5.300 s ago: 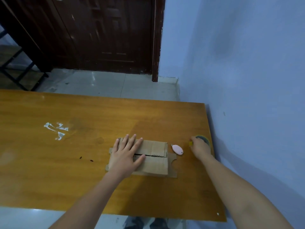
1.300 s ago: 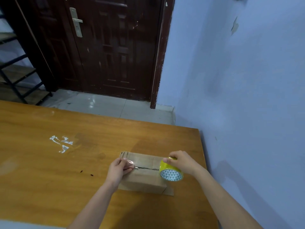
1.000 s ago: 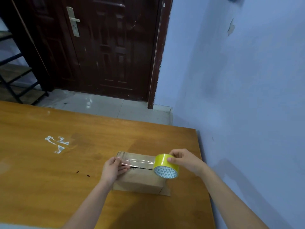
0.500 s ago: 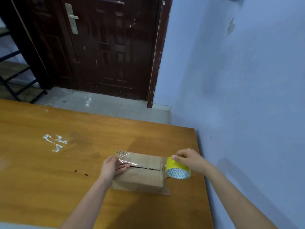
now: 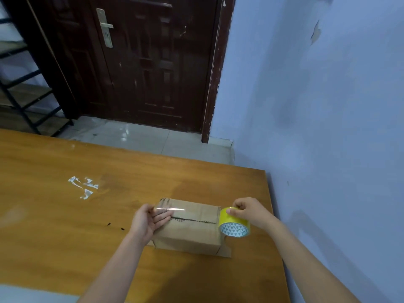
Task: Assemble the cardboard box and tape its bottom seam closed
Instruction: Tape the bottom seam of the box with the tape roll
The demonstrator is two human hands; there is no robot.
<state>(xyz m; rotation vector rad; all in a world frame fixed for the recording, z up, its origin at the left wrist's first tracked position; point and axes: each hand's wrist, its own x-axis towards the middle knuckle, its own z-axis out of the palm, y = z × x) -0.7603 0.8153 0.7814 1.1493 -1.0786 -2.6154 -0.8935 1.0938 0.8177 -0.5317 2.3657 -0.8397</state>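
Note:
A small brown cardboard box (image 5: 192, 235) stands on the wooden table (image 5: 65, 226) with its flap seam facing up. My left hand (image 5: 148, 221) rests at the box's left end and pinches the free end of a clear tape strip. The strip stretches rightward over the seam to a yellow tape roll (image 5: 234, 221). My right hand (image 5: 249, 211) grips that roll at the box's right edge. Under the box, flaps stick out onto the table at the front right.
A blue wall (image 5: 328, 127) runs along the table's right edge, close to the roll. White tape residue (image 5: 83, 186) marks the tabletop to the left. A dark wooden door (image 5: 142, 62) and a black metal rack (image 5: 24, 95) stand beyond the far edge.
My right hand fetched the tape roll from the table's right edge and pulled a strip across the box top. Over the last second the roll moved right, to the box's right end.

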